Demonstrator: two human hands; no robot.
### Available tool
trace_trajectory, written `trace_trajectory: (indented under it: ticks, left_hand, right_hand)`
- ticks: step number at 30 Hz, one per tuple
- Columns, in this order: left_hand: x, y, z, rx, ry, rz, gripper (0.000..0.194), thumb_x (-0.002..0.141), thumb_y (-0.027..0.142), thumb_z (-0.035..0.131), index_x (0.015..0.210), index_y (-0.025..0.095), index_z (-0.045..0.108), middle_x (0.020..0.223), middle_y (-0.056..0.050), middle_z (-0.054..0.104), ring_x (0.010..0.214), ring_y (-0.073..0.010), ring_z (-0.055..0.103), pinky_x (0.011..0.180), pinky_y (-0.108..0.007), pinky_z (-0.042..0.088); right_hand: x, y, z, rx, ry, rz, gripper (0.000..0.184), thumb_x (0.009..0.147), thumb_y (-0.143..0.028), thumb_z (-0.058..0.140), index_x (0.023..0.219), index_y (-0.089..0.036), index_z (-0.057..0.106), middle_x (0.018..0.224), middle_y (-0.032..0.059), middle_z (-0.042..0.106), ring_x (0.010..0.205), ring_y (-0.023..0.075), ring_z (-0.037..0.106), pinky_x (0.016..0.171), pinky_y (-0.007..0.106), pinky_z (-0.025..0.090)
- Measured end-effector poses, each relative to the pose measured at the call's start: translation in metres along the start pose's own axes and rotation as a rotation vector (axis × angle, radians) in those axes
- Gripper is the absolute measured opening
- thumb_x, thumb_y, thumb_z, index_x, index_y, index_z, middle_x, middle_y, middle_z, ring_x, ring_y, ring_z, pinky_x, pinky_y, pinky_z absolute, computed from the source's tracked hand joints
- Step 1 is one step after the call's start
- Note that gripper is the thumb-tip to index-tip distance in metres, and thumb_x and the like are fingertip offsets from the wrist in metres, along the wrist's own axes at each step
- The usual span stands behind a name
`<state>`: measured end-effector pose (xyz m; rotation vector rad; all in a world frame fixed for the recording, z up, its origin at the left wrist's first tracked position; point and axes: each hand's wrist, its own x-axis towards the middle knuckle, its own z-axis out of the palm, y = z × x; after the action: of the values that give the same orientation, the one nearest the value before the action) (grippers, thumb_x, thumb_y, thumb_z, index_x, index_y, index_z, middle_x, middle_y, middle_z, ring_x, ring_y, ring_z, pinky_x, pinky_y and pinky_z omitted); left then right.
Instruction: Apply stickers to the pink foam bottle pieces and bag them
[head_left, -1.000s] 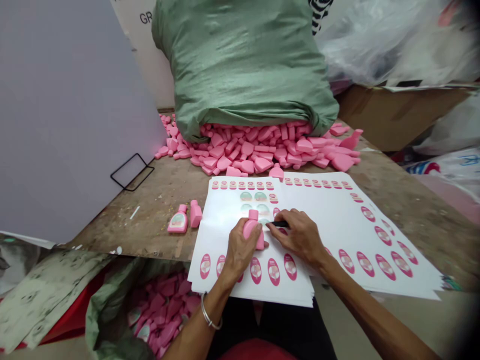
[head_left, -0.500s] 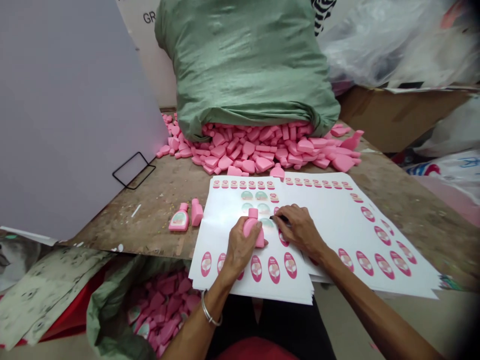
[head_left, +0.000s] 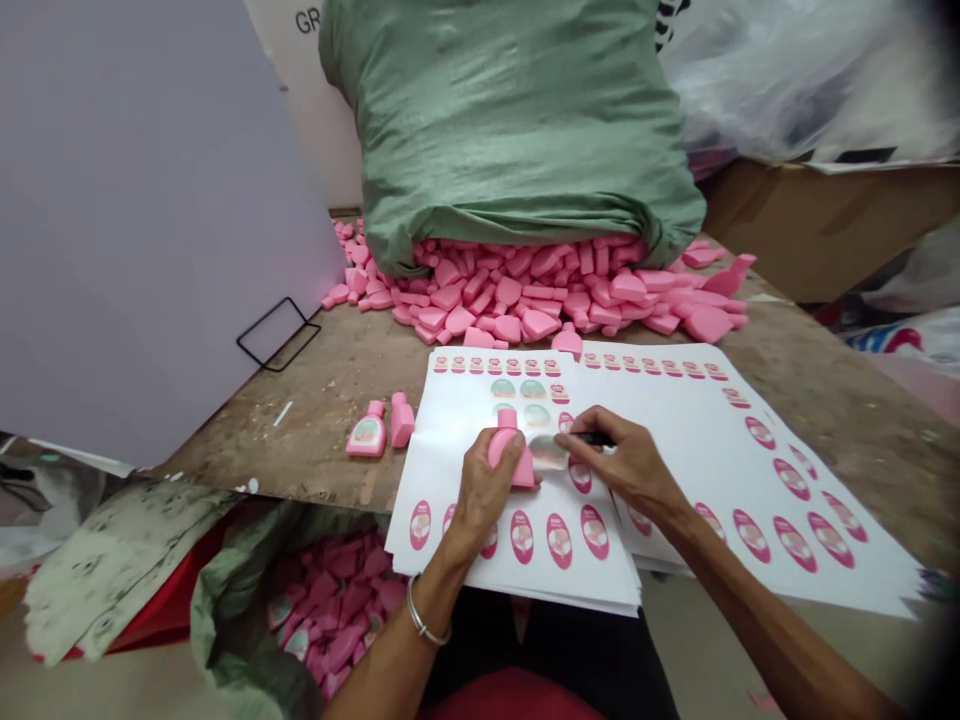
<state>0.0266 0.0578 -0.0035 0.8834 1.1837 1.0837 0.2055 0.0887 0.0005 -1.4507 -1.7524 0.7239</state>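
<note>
My left hand (head_left: pixel 486 480) is closed around a small pink bottle (head_left: pixel 507 447), cap pointing away from me, above the sticker sheet (head_left: pixel 480 570). Just to its right, my right hand (head_left: pixel 619 458) pinches a thin black tool (head_left: pixel 595 438), whose exact kind I cannot make out. At the fingertips of that hand is a pale green, arched sticker (head_left: pixel 547 452), tilted beside the bottle; whether it is fully off the sheet is unclear. More green stickers (head_left: pixel 532 389) and pink oval ones (head_left: pixel 522 536) lie on the sheet.
Left of the sheets stand a labelled pink bottle (head_left: pixel 367 432) and another pink bottle (head_left: pixel 402 420). A green sack (head_left: pixel 517 120) spills pink bottles (head_left: pixel 540 324) at the back. Below the table edge, an open sack (head_left: pixel 225 610) holds more. A second sticker sheet (head_left: pixel 667 420) lies right.
My right hand has drawn slightly back to the right, and the green sticker near it now looks lifted and tilted. The left hand still holds the bottle. The whole view has shifted slightly.
</note>
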Motion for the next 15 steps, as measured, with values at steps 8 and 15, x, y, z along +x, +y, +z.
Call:
trace_trajectory:
  ticks: [8,15]
  left_hand:
    - [-0.013,0.017,0.001,-0.415,-0.083,-0.09,0.057,0.087,0.062,0.042,0.107,0.013,0.063,0.098,-0.012,0.068,0.088,-0.0229,0.066,0.068,-0.034,0.059]
    - [-0.021,0.026,-0.003,-0.365,-0.131,-0.077,0.059,0.089,0.062,0.037,0.11,0.014,0.065,0.1,-0.01,0.069,0.09,-0.0228,0.067,0.071,-0.034,0.06]
  right_hand:
    - [-0.015,-0.041,0.005,0.114,-0.005,-0.071,0.023,0.08,-0.043,0.063,0.09,-0.024,0.073,0.085,0.004,0.071,0.071,0.0176,0.061,0.061,0.03,0.049]
    - [-0.014,-0.054,0.007,0.008,0.036,-0.223,0.018,0.083,-0.038,0.062,0.09,-0.025,0.072,0.08,0.0044,0.07,0.07,0.0184,0.059,0.065,0.035,0.05]
